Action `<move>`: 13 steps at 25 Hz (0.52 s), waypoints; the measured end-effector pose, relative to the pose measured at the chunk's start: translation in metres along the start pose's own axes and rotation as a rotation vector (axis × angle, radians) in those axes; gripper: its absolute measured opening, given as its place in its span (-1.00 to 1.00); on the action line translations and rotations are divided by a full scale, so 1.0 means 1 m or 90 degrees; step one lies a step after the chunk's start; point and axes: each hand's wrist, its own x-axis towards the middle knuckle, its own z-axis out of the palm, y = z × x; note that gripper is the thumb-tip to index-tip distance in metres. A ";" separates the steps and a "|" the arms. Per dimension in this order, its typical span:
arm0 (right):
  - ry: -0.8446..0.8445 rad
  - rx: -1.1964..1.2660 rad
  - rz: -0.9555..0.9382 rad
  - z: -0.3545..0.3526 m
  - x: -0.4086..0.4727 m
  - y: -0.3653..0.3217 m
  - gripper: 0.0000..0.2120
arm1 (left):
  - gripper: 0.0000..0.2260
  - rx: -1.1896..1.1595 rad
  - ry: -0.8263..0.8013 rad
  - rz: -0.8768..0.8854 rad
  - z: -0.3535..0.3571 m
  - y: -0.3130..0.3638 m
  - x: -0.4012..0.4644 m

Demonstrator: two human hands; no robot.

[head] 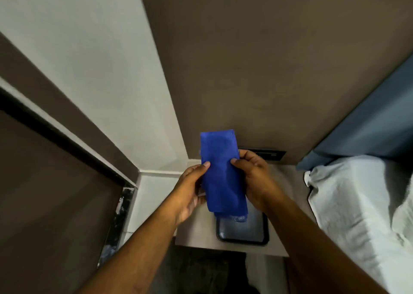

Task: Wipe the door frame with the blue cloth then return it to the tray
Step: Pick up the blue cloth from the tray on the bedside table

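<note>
A folded blue cloth [221,170] is held upright in front of me by both hands. My left hand [190,191] pinches its left edge with thumb on top. My right hand [252,177] grips its right edge. Directly below the cloth lies a dark-rimmed tray [243,240] with a shiny inside, resting on a small pale side table [196,233]; the cloth's lower end hides the tray's far part. The dark door frame [67,146] runs diagonally along the left, beside a brown door [49,204].
A bed with white bedding [357,204] and a blue headboard [375,124] fills the right side. A brown wall panel [257,59] with a dark socket plate [268,154] stands behind the table. White wall [93,59] lies between panel and door frame.
</note>
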 end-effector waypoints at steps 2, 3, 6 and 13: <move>-0.023 -0.013 -0.047 0.030 -0.020 -0.042 -0.87 | -0.69 0.004 0.014 0.077 -0.002 0.040 -0.037; -0.043 -0.017 -0.072 0.047 -0.032 -0.064 -0.86 | -0.71 0.009 0.043 0.127 -0.005 0.062 -0.059; -0.096 -0.029 -0.148 0.100 -0.067 -0.119 -0.83 | -0.66 0.042 0.141 0.269 -0.016 0.121 -0.126; -0.301 0.001 -0.311 0.244 -0.150 -0.213 -0.77 | -0.63 0.117 0.371 0.573 -0.048 0.223 -0.321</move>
